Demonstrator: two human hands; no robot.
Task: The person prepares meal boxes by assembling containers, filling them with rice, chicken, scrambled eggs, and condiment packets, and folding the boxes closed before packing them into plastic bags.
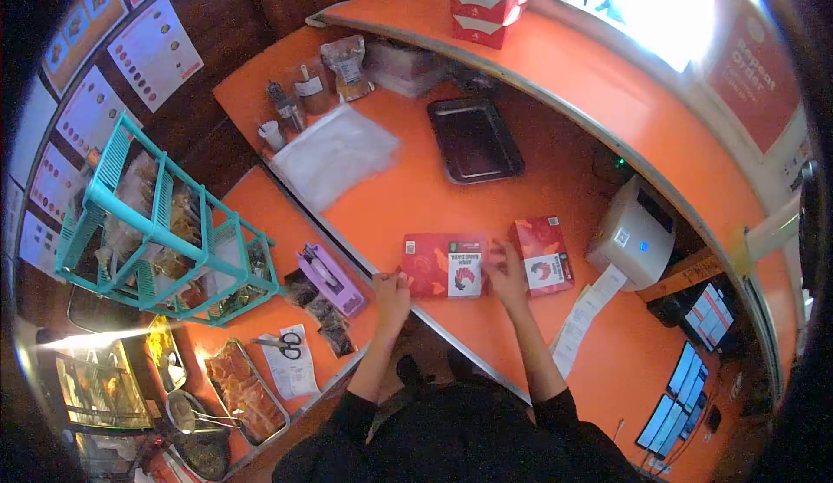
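A red food box (429, 264) with a white printed panel lies on the orange counter between my hands. My left hand (392, 299) has its fingers closed at the box's lower left corner. At the opposite end, my right hand (507, 276) grips the right edge, its fingertips slightly blurred. Just right of that hand lies a second red food box (544, 256) with a similar print, apart from the first one. What is inside either box is hidden.
Behind the boxes lie a black tray (474, 140) and white paper sheets (334, 155). A receipt printer (632, 231) stands right, a purple dispenser (330, 280) left. Farther left are a teal rack (165, 231), scissors (285, 343) and a food tray (245, 387). Red boxes (488, 10) are stacked on the shelf.
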